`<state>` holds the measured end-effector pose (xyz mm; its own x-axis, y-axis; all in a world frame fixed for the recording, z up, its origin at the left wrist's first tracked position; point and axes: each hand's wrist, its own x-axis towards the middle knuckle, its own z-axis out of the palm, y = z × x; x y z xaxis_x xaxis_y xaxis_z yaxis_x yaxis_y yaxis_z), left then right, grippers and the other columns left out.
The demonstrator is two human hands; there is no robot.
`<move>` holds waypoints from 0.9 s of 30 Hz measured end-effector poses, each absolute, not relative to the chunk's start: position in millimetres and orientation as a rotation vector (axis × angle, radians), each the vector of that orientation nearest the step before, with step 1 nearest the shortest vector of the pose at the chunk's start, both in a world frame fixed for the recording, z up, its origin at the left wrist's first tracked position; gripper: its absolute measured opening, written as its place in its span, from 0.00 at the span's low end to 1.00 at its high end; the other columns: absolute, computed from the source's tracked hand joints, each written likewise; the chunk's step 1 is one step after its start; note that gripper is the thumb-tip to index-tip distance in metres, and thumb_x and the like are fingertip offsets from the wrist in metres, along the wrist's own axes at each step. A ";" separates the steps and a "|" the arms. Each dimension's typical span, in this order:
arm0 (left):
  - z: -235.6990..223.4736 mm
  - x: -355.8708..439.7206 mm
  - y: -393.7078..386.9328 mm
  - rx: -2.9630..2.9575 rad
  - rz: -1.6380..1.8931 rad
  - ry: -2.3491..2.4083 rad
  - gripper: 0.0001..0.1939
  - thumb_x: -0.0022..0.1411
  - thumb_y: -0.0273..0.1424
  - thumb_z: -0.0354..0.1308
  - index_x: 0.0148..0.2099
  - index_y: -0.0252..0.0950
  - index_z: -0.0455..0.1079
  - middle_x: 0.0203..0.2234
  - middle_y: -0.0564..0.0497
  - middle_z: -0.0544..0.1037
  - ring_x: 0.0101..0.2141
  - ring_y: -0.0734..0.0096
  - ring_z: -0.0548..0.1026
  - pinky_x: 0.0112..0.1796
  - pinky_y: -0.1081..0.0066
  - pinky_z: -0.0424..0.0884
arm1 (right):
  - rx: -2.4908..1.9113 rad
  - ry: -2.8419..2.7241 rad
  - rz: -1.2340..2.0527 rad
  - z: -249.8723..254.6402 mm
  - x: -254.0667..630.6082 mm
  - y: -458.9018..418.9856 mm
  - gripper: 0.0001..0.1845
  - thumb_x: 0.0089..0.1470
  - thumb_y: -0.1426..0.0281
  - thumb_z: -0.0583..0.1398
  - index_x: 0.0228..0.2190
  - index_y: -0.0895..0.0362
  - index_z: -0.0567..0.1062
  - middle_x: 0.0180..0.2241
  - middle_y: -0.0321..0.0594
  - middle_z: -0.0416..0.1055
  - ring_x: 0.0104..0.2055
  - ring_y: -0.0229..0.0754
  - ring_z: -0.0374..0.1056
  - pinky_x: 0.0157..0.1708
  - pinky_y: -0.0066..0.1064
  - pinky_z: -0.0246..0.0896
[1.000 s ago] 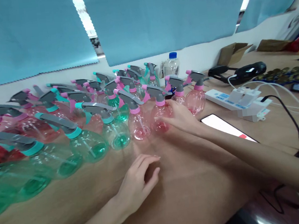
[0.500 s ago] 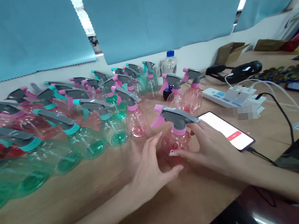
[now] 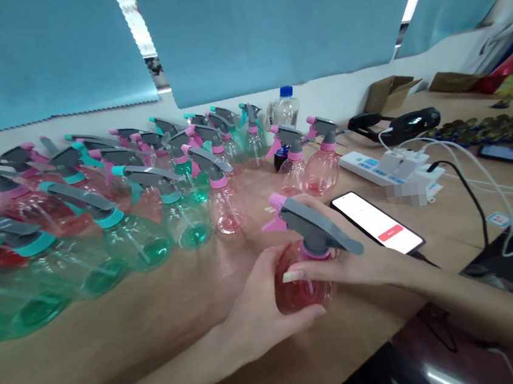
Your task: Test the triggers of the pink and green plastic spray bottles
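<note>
A pink clear spray bottle (image 3: 310, 287) with a grey and pink trigger head is between my two hands near the table's front edge. My left hand (image 3: 261, 301) wraps the body from the left, its thumb along the lower front. My right hand (image 3: 350, 261) grips it higher up from the right, thumb across the front just under the pink collar. The far fingers of both hands are partly hidden behind the bottle. Another pink spray bottle (image 3: 227, 210) and a green spray bottle (image 3: 191, 223) stand to the left, apart from my hands.
Several more green and pink spray bottles crowd the left and back of the table (image 3: 194, 296). On the right lie a lit phone (image 3: 376, 222), a white power strip (image 3: 392, 171) with cables and a black device (image 3: 414, 121). A blue-capped clear bottle (image 3: 287, 110) stands by the wall.
My right hand has drawn the pink spray bottle out of the front row, towards me. My left hand has moved right and closed around its body.
</note>
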<state>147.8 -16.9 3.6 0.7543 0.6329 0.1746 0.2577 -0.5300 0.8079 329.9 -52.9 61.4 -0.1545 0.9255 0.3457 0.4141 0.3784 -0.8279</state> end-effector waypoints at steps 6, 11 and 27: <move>5.2 136.4 -22.4 2.204 0.548 0.660 0.40 0.52 0.41 0.66 0.63 0.42 0.54 0.52 0.43 0.71 0.52 0.46 0.69 0.47 0.50 0.70 | -1.114 -1.736 0.716 63.8 315.0 -57.3 0.22 0.45 0.74 0.62 0.43 0.51 0.64 0.34 0.32 0.69 0.29 0.36 0.68 0.30 0.30 0.68; 4.8 132.5 -22.3 2.287 0.532 0.660 0.40 0.54 0.45 0.64 0.64 0.42 0.51 0.52 0.43 0.71 0.50 0.46 0.71 0.46 0.51 0.71 | -1.163 -1.721 0.745 63.0 311.4 -55.4 0.20 0.42 0.78 0.57 0.40 0.51 0.66 0.32 0.32 0.69 0.28 0.37 0.68 0.27 0.31 0.68; -14.9 91.3 -13.0 2.710 0.507 0.828 0.23 0.64 0.30 0.53 0.60 0.38 0.56 0.54 0.43 0.67 0.54 0.57 0.67 0.52 0.55 0.67 | -1.376 -1.699 0.529 54.4 331.7 -52.4 0.18 0.39 0.77 0.57 0.37 0.52 0.70 0.26 0.32 0.68 0.20 0.35 0.61 0.21 0.28 0.61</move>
